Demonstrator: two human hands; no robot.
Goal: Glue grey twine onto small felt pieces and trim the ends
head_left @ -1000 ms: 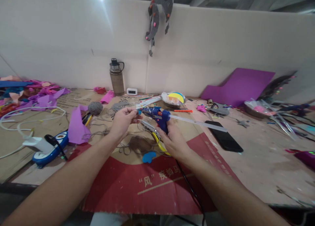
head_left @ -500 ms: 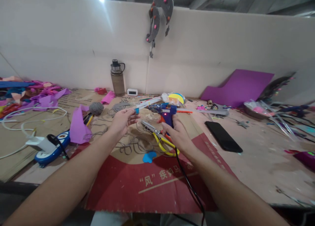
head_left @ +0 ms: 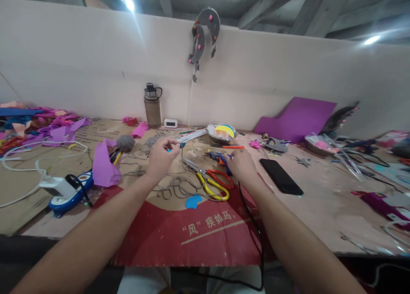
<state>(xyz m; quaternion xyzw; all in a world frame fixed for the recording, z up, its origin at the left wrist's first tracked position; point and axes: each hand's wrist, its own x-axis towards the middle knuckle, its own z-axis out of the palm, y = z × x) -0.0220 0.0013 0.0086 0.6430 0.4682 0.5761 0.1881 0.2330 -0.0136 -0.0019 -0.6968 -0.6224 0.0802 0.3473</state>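
Note:
My left hand [head_left: 162, 156] pinches a small blue piece [head_left: 182, 144] between thumb and fingertips, above the grey yarn strands [head_left: 179, 187]. My right hand [head_left: 242, 162] is closed on the blue hot glue gun [head_left: 228, 164], which is low over the cardboard with its nozzle toward the left; the fingers and wrist hide part of it. An orange stick lies just behind the gun. Between my hands are scissors [head_left: 200, 170] with yellow and red handles. A blue felt cutout [head_left: 193, 202] rests in front of them on the red printed cardboard [head_left: 153, 238].
A black phone [head_left: 281, 176] lies to the right of my right hand. Behind stand a water bottle [head_left: 152, 106] and a bowl [head_left: 221, 136]. A power strip [head_left: 72, 196], a purple felt scrap [head_left: 105, 164] and a grey yarn ball [head_left: 125, 143] are at left. The gun's black cord [head_left: 260, 243] runs over the front edge.
My right hand has lowered the glue gun from beside the blue piece down and right toward the cardboard. My left hand keeps its pinch, and the view has tilted slightly up.

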